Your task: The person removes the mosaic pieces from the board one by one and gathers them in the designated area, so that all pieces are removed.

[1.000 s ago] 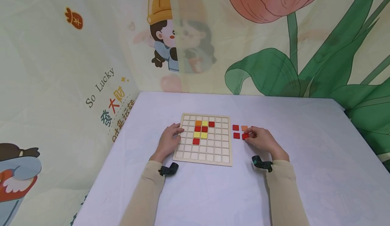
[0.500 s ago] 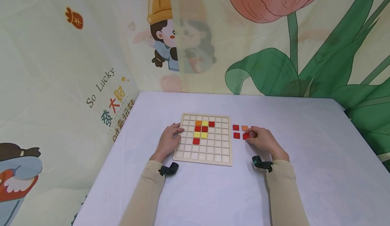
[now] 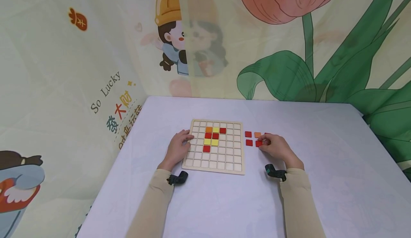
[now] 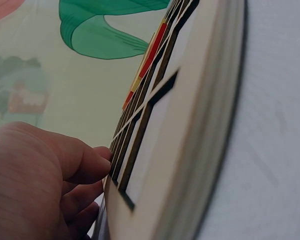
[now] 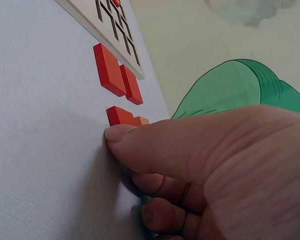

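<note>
A square wooden grid board (image 3: pixel 229 155) lies on the table with red, yellow and orange tiles in several of its upper cells. My left hand (image 3: pixel 178 147) rests at the board's left edge, fingertips just over the rim; the left wrist view shows the thumb (image 4: pixel 87 165) right at that edge. On the board's other side, my right hand (image 3: pixel 278 147) pinches a red tile (image 3: pixel 258 143) at its right side, low on the table. In the right wrist view the thumb tip (image 5: pixel 120 133) covers part of this red tile (image 5: pixel 120 115), and the index fingertip is hidden.
Left of the held tile lies another red tile (image 3: pixel 249 142). Behind are a red tile (image 3: pixel 248 134), an orange tile (image 3: pixel 257 135) and a partly covered red one. A white cloth covers the table (image 3: pixel 224 206); a printed curtain (image 3: pixel 276 41) hangs behind it.
The red tile under the right fingers has shifted very slightly to the right. The left hand and the board stay where they were.
</note>
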The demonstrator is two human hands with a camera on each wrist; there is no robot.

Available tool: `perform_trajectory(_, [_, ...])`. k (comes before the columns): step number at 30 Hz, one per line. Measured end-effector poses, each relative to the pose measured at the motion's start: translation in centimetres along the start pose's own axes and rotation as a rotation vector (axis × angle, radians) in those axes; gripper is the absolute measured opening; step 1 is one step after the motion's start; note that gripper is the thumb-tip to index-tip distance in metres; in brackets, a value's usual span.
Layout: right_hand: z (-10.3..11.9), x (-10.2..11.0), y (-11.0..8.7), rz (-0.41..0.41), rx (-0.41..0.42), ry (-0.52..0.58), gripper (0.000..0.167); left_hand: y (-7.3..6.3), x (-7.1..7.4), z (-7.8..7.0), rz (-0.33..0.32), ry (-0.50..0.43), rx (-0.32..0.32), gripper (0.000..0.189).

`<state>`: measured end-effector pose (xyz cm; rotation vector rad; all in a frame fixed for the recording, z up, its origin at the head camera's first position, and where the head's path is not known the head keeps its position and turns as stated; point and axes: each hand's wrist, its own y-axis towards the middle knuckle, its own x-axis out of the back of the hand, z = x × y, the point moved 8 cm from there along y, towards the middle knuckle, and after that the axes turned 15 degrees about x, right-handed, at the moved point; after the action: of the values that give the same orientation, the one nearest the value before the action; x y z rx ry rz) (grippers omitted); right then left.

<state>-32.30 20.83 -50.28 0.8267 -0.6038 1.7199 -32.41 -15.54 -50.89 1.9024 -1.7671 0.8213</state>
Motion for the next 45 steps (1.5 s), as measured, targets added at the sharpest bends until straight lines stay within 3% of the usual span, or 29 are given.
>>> perform_trajectory(11, [0.2,0.1,-0.2,0.013,-0.007,0.022,0.033,0.1,0.0,0.1,-0.002,-0.009,-0.017,0.032])
perform_trajectory(20, [1.7,1.4,-0.1,-0.071,0.03,0.028,0.033,0.2,0.0,0.0,0.004,-0.007,-0.005,0.032])
perform_trajectory(26, [2.6,0.0,0.7,-0.097,0.042,0.046,0.029,0.1,0.0,0.1,0.009,-0.001,0.017,0.031])
perform_trajectory(31, [4.3,-1.4,1.3,-0.115,0.106,0.039,0.022,-0.1,0.0,0.0,0.008,-0.002,0.014,0.032])
perform_trajectory(45, [9.0,-6.4,2.4,-0.068,0.22,0.067,0.018,0.1,-0.2,0.3,-0.001,0.012,-0.006,0.03])
